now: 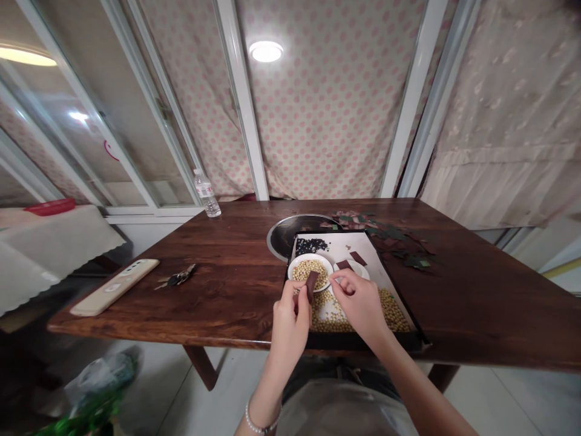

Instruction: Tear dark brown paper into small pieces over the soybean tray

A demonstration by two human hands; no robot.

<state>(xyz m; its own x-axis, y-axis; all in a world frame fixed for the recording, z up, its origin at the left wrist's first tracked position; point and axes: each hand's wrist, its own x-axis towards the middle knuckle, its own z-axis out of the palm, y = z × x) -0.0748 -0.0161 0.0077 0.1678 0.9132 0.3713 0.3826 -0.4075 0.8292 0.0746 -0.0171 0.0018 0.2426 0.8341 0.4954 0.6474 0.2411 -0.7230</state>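
My left hand [290, 318] pinches a small dark brown rectangular piece [311, 282] between thumb and fingers, just over the near side of a white dish [290, 264]. That dish holds pale yellow soybean-like balls [307, 269]. Beside its right rim, my right hand [362, 304] has thumb and forefinger pressed together; anything between them is too small to make out. A second white dish [364, 270], partly hidden behind my right hand, has a brown piece [344, 265] on it. Both dishes stand in a black-edged tray [384, 257] with a white bottom.
More yellow balls [394, 310] lie loose along the tray's near side, and black ones [311, 245] in its far left corner. Behind it are a round dark plate [276, 237] and scattered scraps [394, 235]. A bottle [207, 194], keys [177, 278] and a phone [115, 287] are left.
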